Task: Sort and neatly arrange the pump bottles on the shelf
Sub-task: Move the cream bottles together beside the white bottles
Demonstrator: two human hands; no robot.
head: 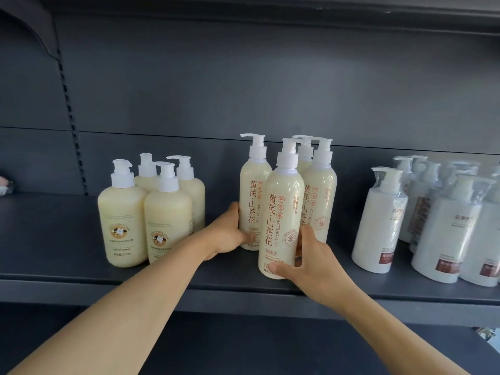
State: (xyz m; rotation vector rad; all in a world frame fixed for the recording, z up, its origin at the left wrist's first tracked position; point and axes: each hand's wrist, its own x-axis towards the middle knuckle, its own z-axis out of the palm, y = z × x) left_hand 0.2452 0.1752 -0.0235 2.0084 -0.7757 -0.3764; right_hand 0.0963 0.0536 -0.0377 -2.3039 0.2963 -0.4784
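Note:
Several tall cream pump bottles with red lettering stand in the middle of the dark shelf (67,272). My left hand (230,234) holds the back-left tall bottle (253,190) low on its side, thumb up along it. My right hand (308,263) grips the front tall bottle (281,212) near its base, thumb across the label's bottom. Another tall bottle (320,190) stands behind at the right, with one more mostly hidden behind it.
Several short, rounded cream bottles (123,217) with a cow logo stand grouped at the left. Several white bottles in clear wrap (376,223) stand at the right. The shelf's front edge runs just below my wrists; a grey back panel rises behind.

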